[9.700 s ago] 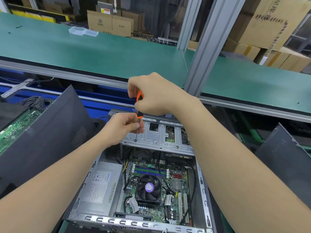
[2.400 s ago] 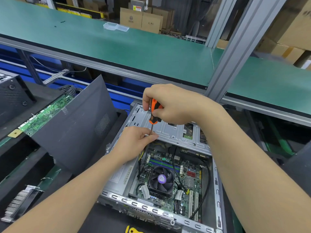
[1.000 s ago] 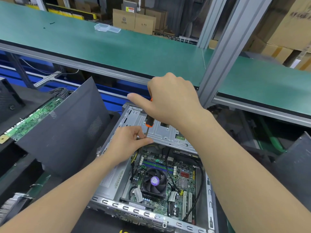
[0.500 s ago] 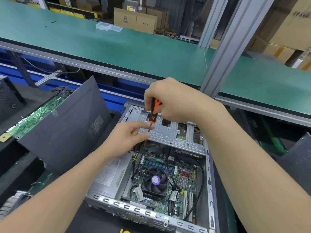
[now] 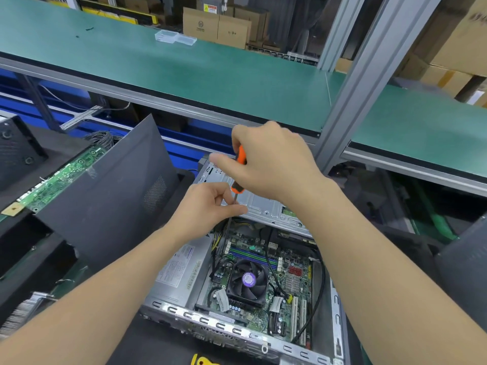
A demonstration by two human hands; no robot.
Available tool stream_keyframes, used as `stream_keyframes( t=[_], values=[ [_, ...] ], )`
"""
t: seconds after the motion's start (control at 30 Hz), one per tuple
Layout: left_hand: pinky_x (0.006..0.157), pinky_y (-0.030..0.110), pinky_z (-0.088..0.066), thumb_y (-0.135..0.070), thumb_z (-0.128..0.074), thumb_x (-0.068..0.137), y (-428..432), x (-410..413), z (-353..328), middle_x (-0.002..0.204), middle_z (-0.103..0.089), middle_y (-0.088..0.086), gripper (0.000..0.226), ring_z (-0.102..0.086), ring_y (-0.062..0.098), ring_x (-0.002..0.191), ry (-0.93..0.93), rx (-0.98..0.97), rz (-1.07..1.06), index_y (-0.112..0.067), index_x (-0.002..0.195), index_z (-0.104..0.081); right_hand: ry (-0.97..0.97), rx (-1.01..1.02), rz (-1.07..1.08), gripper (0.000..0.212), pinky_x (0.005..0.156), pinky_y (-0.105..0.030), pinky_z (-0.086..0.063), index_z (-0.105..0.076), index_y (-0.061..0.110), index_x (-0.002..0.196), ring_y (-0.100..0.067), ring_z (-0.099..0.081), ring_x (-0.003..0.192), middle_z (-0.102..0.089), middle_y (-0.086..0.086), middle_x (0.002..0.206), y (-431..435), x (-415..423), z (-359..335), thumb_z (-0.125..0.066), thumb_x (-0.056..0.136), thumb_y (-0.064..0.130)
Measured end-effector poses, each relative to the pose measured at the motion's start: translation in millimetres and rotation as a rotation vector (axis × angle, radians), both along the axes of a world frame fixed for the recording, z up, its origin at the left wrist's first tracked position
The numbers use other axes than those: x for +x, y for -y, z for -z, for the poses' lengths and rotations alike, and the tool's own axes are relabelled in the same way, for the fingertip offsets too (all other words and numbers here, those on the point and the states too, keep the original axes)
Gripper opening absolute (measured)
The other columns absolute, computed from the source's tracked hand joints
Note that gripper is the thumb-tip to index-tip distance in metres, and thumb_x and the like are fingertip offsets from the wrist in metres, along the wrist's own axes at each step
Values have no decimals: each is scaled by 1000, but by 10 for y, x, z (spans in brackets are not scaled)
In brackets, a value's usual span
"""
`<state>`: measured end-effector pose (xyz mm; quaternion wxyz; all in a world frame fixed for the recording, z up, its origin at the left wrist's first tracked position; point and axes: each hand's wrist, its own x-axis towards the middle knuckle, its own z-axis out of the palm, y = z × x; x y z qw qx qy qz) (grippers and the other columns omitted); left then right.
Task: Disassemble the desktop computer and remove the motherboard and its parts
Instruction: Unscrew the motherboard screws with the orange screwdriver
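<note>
An open desktop case [image 5: 237,330] lies below me with its green motherboard [image 5: 287,264], black CPU fan [image 5: 247,280] and grey power supply [image 5: 179,272] exposed. My right hand [image 5: 274,162] grips the orange-and-black handle of a screwdriver [image 5: 238,169] held upright over the silver drive cage [image 5: 261,204] at the case's far end. My left hand [image 5: 210,204] pinches the screwdriver's thin shaft just below the handle. The tip runs down past the cage edge toward the yellow cables and is hard to see.
A dark grey side panel [image 5: 110,196] leans on the left, with a loose green circuit board [image 5: 60,177] beside it. A green shelf [image 5: 184,64] with a clear plastic box [image 5: 175,38] runs behind, held by an aluminium post [image 5: 369,75]. Another dark panel [image 5: 463,264] stands right.
My right hand has shifted its grip on the handle, with the forefinger now stretched out left. The left hand still pinches the shaft. The screwdriver stays over the drive cage's left end.
</note>
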<state>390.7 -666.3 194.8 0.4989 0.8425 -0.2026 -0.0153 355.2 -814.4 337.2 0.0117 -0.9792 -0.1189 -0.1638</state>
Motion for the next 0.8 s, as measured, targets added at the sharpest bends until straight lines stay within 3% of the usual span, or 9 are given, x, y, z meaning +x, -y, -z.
stream_keyframes(
  t=[0.13,0.23,0.33,0.4,0.47,0.53,0.7,0.8],
  values=[
    [50,19,-31,-52,-92,65,68,-27,16,46,-41,-14,48,-39,5,47,-21,26,0,-20,66,-56,90,4,121,62,53,-32,-25,-40,21,64,-26,-41,57,-39,2,62,-84,-2,-17,-43,94,75],
    [49,20,-31,-51,-94,62,107,-44,17,45,-40,-15,52,-38,6,47,-26,25,-25,-20,63,-52,-36,38,184,61,49,-28,-17,-35,19,64,-19,-33,53,-36,0,66,-110,6,-11,-51,94,69],
    [51,25,-22,-53,-92,65,57,-19,-18,48,-34,-11,41,-32,8,49,-17,27,42,-26,77,-63,-173,59,131,25,50,-27,-28,-58,18,84,-29,-54,71,-55,-5,83,-50,66,-16,-66,91,39],
    [54,26,-17,-53,-85,76,-14,-9,-33,52,-27,-10,27,-28,9,51,-6,13,122,-39,94,-71,-248,98,80,9,55,-30,-43,-61,22,87,-28,-61,81,-62,-5,92,18,67,-63,-69,86,26],
    [55,27,-17,-46,-77,89,-74,-3,-22,54,-22,-9,19,-25,10,52,8,8,180,-43,108,-73,-301,153,16,12,62,-34,-52,-63,26,89,-18,-61,79,-65,3,88,88,50,-126,-72,82,23],
    [54,26,-18,-39,-72,96,-93,5,-13,56,-21,-7,19,-25,11,53,26,36,210,-40,114,-75,-327,181,-47,23,62,-32,-52,-64,29,96,-7,-57,76,-65,11,85,129,33,-169,-76,78,22],
    [51,23,-23,-40,-74,93,-58,8,-37,47,-25,-7,8,-29,10,49,19,76,183,-33,94,-79,-400,243,-152,43,60,-18,-44,-62,33,103,4,-59,76,-67,13,96,158,24,-161,-79,72,8],
    [50,23,-26,-41,-79,88,-47,22,-38,46,-28,-8,12,-31,10,48,28,81,155,-33,81,-74,-381,254,-190,40,70,-17,-43,-63,31,105,3,-55,88,-61,9,102,151,24,-118,-76,73,11]
  ],
)
